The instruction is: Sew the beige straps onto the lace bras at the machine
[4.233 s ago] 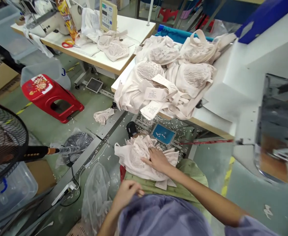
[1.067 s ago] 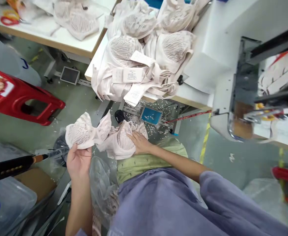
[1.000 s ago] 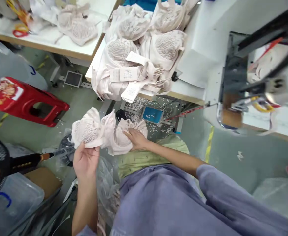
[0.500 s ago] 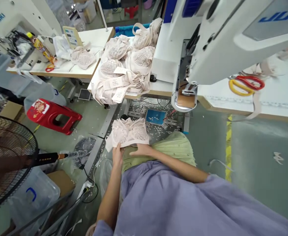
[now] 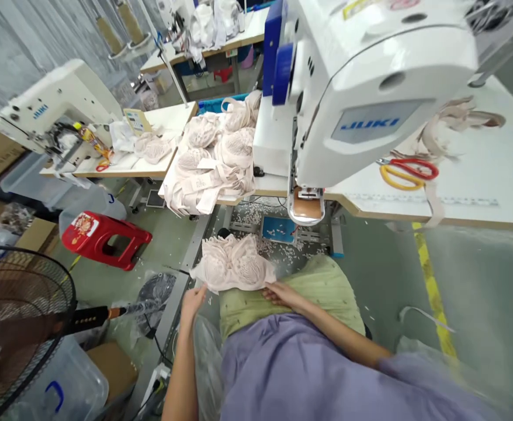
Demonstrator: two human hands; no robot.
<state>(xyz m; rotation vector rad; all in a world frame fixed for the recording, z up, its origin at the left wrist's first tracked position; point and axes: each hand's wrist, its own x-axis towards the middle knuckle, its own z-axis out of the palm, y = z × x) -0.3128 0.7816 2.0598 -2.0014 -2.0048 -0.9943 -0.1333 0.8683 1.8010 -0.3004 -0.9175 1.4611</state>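
Observation:
A small heap of pale pink lace bras (image 5: 233, 268) rests on my lap, on green cloth (image 5: 322, 289). My right hand (image 5: 280, 293) lies at the heap's near edge, fingers closed on the fabric's hem. My left hand (image 5: 192, 299) hangs just left of the heap, fingers loosely spread, touching only its corner. Above stands a white JUKI sewing machine (image 5: 361, 93) on a white table (image 5: 479, 187). A larger pile of the same bras (image 5: 212, 158) with paper tags covers the table's left end.
Red and yellow scissors (image 5: 408, 171) lie on the table right of the machine. A red stool (image 5: 103, 238) stands on the floor at left, a black fan (image 5: 15, 316) at lower left, and a blue pedal (image 5: 278, 229) under the table. A second machine (image 5: 55, 111) sits on another table.
The view has tilted up from my lap to the machine. My left hand laid its bra onto the lap heap and let go. My right hand stayed at the heap.

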